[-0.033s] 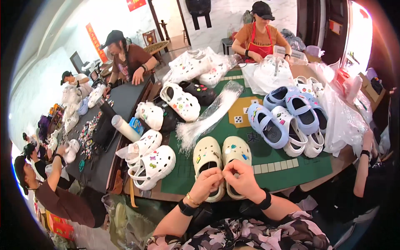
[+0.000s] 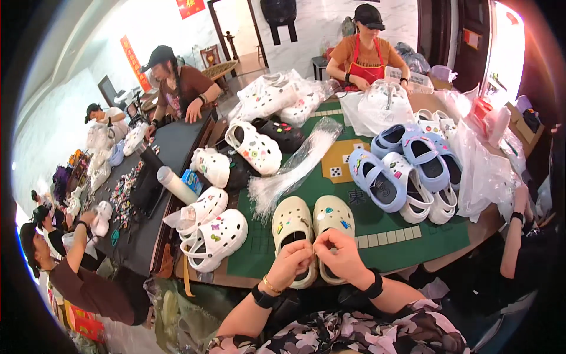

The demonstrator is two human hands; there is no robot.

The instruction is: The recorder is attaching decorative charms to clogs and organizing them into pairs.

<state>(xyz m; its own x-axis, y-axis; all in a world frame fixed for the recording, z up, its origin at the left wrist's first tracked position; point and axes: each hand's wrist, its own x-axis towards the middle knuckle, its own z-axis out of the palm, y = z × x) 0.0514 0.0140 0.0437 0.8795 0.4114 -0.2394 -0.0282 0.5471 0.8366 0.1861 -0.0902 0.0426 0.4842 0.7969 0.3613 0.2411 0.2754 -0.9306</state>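
A pair of beige clogs with small coloured charms stands in front of me, toes pointing away: the left clog and the right clog. Over their heel ends, my left hand and my right hand nearly meet, each pinching with thumb and forefinger. Whatever lies between the fingertips is too small to make out. The hands hide parts of both heels and straps. Beyond the toes lies a clear bag of thin white strands.
White charmed clogs stand at left, beside a pale bottle. Blue shoes and white ones crowd the right, near plastic bags. Bagged white clogs are piled at the back. Co-workers sit across and at the left table.
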